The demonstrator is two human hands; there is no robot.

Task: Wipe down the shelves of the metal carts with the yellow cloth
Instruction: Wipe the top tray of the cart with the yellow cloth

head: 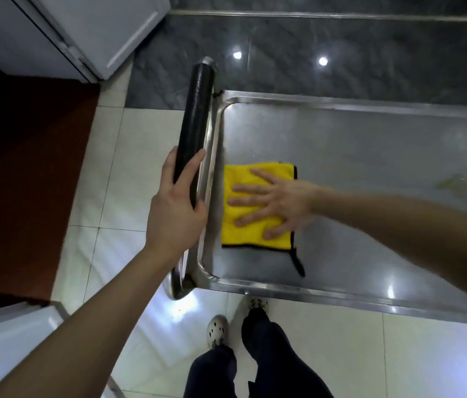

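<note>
A metal cart's top shelf [370, 156] fills the right half of the view, shiny steel with a raised rim. A folded yellow cloth [243, 234] with black edging lies flat at the shelf's left end. My right hand [272, 202] presses on it, palm down, fingers spread and pointing left. My left hand [177, 202] is wrapped around the black padded handle [196, 110] at the cart's left end.
A smudge [456, 182] marks the shelf at the right. White appliance doors stand at top left [83, 33] and bottom left [11, 340], with a dark red mat [25, 168] between. My feet [235, 326] are on pale floor tiles below the cart.
</note>
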